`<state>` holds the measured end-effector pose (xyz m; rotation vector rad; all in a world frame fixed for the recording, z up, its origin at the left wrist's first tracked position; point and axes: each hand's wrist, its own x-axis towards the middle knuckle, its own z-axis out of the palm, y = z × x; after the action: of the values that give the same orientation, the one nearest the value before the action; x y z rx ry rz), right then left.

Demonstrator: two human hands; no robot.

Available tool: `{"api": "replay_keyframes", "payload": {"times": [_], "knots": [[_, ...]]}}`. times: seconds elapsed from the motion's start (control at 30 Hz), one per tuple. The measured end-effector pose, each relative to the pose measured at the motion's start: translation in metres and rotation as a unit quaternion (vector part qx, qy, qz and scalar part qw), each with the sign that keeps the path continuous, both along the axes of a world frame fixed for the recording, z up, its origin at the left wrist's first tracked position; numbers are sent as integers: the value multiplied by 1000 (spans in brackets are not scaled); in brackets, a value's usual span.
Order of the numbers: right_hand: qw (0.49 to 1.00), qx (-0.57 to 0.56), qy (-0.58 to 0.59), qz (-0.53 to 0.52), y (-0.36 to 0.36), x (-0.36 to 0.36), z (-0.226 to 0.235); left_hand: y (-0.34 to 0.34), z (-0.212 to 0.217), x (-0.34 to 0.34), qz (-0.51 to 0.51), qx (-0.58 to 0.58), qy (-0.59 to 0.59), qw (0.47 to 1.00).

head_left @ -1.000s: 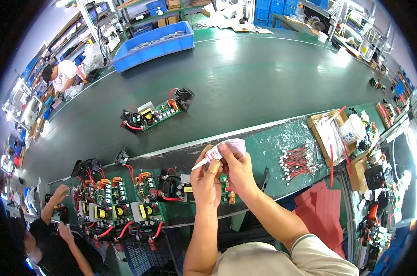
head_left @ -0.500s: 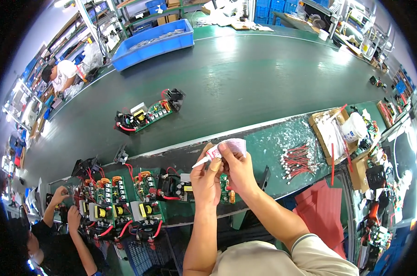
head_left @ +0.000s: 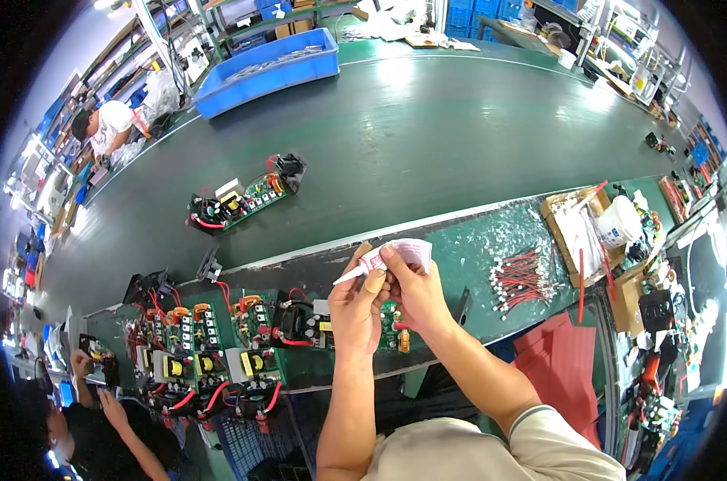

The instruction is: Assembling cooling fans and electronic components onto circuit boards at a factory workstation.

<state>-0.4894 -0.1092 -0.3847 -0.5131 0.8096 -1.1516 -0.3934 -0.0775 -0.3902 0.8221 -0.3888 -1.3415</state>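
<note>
Glue tube (head_left: pixel 391 256), white with a pink and red label and a thin white nozzle pointing left, is held above the near edge of the green worktop (head_left: pixel 476 240). Left hand (head_left: pixel 355 309) closes its grip around the nozzle end, thumb on top. Right hand (head_left: pixel 416 289) closes its grip on the crumpled back end of the tube. Just beneath the hands lies a green circuit board (head_left: pixel 391 325), partly hidden. To the left stand more circuit boards (head_left: pixel 211 345) with red wires and yellow parts. To the right lies a bundle of red wires (head_left: pixel 524 276), then a cardboard tray (head_left: pixel 576 228) holding what may be a white round tub (head_left: pixel 620 224). On the dark conveyor belt (head_left: pixel 428 136) sits another board (head_left: pixel 243 200); a blue crate (head_left: pixel 271 68) stands at its far side
</note>
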Motion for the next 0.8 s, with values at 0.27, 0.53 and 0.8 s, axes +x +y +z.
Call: {"api": "replay_keyframes", "payload": {"times": [0.27,0.53,0.8], "knots": [[997,-7,71,33,-26,-10,-8,-2,-3,7,-16,-23,23,999],[919,-129,251,275,-119,-19,-27,38,15,76,125,131,-797,576],[842,-176,253,442,-120,24,-107,55,-55,82,147,208,-730,634]]}}
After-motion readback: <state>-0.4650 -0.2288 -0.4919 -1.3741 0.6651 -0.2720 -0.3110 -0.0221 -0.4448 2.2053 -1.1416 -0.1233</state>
